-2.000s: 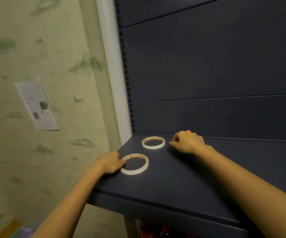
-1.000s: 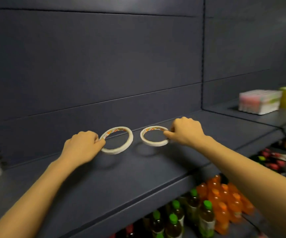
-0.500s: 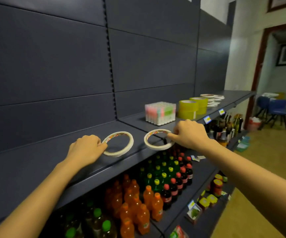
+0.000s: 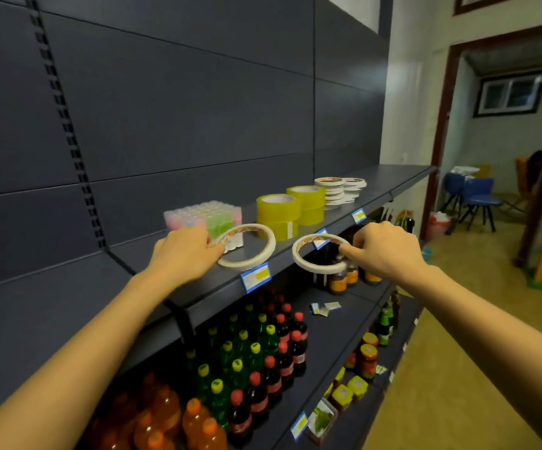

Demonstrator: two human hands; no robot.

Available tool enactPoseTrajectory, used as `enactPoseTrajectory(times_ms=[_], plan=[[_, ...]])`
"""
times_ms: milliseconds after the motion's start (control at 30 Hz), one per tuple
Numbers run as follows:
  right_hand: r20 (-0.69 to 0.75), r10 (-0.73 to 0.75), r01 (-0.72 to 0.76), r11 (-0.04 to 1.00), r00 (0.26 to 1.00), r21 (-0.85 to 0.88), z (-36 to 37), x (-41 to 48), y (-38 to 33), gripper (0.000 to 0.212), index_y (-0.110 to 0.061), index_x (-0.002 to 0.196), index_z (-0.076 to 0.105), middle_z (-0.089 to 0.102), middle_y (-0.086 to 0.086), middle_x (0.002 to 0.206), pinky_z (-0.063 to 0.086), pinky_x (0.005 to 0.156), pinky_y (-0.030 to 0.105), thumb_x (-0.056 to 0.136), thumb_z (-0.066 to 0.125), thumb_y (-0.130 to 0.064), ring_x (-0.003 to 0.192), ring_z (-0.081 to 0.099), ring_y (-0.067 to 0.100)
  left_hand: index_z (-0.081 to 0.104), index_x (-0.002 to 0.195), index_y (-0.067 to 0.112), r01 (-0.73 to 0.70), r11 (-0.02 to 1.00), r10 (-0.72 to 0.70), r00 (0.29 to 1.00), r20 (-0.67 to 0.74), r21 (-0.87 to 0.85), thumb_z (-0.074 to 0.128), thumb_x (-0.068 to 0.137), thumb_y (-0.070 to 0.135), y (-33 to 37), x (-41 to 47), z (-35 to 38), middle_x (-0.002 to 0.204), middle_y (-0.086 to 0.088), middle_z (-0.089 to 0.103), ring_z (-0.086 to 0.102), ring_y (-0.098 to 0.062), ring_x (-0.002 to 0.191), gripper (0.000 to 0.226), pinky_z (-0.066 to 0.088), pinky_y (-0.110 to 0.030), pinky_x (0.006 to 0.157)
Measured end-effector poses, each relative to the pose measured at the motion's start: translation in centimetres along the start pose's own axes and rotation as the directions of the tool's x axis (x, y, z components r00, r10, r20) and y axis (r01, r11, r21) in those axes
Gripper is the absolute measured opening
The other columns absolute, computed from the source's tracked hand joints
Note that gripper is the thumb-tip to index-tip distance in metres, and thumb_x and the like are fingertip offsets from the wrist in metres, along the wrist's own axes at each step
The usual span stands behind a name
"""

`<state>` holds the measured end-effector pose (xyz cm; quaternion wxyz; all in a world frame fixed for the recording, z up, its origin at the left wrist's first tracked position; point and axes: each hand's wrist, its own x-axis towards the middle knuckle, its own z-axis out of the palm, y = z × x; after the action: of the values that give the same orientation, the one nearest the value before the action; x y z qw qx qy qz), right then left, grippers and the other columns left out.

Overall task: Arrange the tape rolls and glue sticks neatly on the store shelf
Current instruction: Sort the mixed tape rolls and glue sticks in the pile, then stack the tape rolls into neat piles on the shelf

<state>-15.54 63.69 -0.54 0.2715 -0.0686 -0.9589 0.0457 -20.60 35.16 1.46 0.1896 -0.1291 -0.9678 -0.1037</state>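
Both arms extended forward, left grip [image 4: 185, 251] and right grip [image 4: 386, 251] knuckles-up, fingers curled, pinching

Dark blue metal shelving panels [image 4: 198, 108] rise behind the fingers [image 4: 350, 252]; to their right, a brown-framed doorway [image 4: 438, 125] reveals blue chairs [image 4: 480, 193], a dark-framed window [image 4: 510, 92] and tan floor [image 4: 458, 368].

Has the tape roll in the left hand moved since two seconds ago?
Yes. The left hand carried the tape roll rightward along the shelf, up to the glue stick pack.
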Motion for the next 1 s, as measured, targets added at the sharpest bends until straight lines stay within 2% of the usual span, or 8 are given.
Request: enactPoseTrajectory(times_ms=[167,300,400,533,633,700,867,1000], plan=[[-0.036,0.015,-0.015,1.000,0.999,-0.007,2.6,6.8,6.4,0.050,-0.019,0.051,0.054,0.055,0.002,0.057,0.029,0.045,0.023,0.085,0.051,-0.055,0.059,0.053,0.022,0.041,0.052,0.012,-0.078,0.997,0.077,0.996,-0.037,-0.024,0.046,0.092,0.032,5.6,7.4,3.1,0.061,-0.011,0.049,0.054,-0.034,0.071,0.045,0.036,-0.034,0.061],[-0.024,0.022,-0.022,1.000,0.999,-0.010,4.0,12.1,11.5,0.053,-0.015,0.052,0.058,0.050,-0.001,0.051,0.029,0.044,0.022,0.085,0.050,-0.056,0.050,0.048,0.017,0.062,0.074,0.005,-0.053,0.999,0.053,0.997,-0.055,0.001,0.045,0.092,0.035,9.7,13.5,4.8,0.075,-0.012,0.058,0.059,-0.035,0.082,0.039,0.041,-0.035,0.067],[-0.021,0.037,-0.037,0.999,0.999,-0.016,5.1,15.5,15.4,0.050,-0.014,0.060,0.066,0.054,0.000,0.054,0.030,0.043,0.021,0.084,0.051,-0.056,0.052,0.050,0.018,0.063,0.076,0.009,-0.034,0.999,0.034,0.997,-0.063,0.007,0.044,0.092,0.040,13.0,17.4,6.0,0.074,-0.007,0.057,0.053,-0.030,0.076,0.040,0.035,-0.031,0.064],[-0.016,0.042,-0.042,0.999,0.999,0.007,6.8,19.6,20.4,0.052,-0.019,0.054,0.061,0.053,-0.003,0.052,0.032,0.043,0.022,0.085,0.050,-0.059,0.051,0.050,0.014,0.063,0.079,0.011,-0.019,1.000,0.019,0.999,-0.051,0.009,0.044,0.093,0.038,17.0,21.8,8.0,0.077,-0.006,0.058,0.055,-0.028,0.078,0.036,0.037,-0.031,0.065],[0.015,0.022,-0.023,0.999,1.000,0.044,8.4,23.1,23.8,0.054,-0.022,0.048,0.051,0.049,-0.005,0.050,0.031,0.045,0.022,0.086,0.049,-0.060,0.050,0.046,0.013,0.057,0.067,0.016,0.032,0.999,-0.031,0.998,-0.047,0.016,0.044,0.092,0.043,19.8,24.5,9.9,0.066,-0.001,0.053,0.053,-0.026,0.074,0.039,0.037,-0.030,0.064],[0.020,-0.005,0.004,0.998,1.000,0.064,9.6,25.5,25.9,0.052,-0.022,0.049,0.052,0.048,-0.006,0.051,0.031,0.046,0.022,0.085,0.050,-0.059,0.052,0.047,0.015,0.054,0.063,0.017,0.082,0.996,-0.081,0.995,-0.055,0.027,0.045,0.092,0.042,21.5,26.3,11.1,0.061,0.002,0.049,0.051,-0.023,0.069,0.040,0.034,-0.028,0.059],[0.042,-0.072,0.063,0.982,0.997,0.179,11.8,31.6,29.9,0.050,-0.022,0.050,0.052,0.050,-0.005,0.055,0.035,0.052,0.024,0.086,0.049,-0.057,0.060,0.051,0.019,0.067,0.077,0.007,0.219,0.976,-0.217,0.973,-0.075,0.012,0.046,0.093,0.038,25.3,30.0,13.3,0.062,-0.003,0.054,0.059,-0.027,0.072,0.040,0.040,-0.029,0.061],[0.069,-0.128,0.105,0.958,0.989,0.265,14.0,35.8,31.5,0.046,-0.024,0.057,0.055,0.050,-0.005,0.059,0.037,0.057,0.026,0.087,0.048,-0.058,0.069,0.055,0.022,0.066,0.074,0.010,0.320,0.946,-0.313,0.942,-0.122,0.044,0.046,0.093,0.039,28.0,32.5,14.8,0.064,-0.002,0.056,0.061,-0.027,0.077,0.039,0.045,-0.032,0.067]])
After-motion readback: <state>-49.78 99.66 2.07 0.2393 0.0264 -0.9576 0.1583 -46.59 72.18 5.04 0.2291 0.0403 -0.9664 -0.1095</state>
